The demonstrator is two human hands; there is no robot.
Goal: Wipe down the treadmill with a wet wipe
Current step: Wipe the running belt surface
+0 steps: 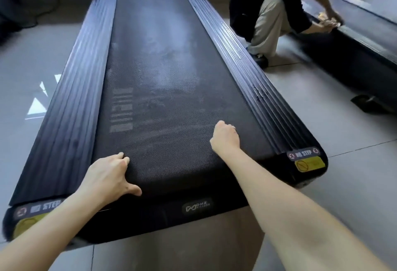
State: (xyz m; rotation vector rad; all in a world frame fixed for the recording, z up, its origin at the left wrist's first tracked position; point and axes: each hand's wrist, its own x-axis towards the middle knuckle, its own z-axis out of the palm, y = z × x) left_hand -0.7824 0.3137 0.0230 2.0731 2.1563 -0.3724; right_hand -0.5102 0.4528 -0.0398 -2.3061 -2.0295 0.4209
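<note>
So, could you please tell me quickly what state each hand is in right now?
Left hand: open, resting on the treadmill belt.
Right hand: fingers curled on the belt; cannot tell whether it holds anything.

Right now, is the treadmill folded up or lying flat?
Flat. The treadmill stretches out along the floor, with the left hand and right hand on its near end.
</note>
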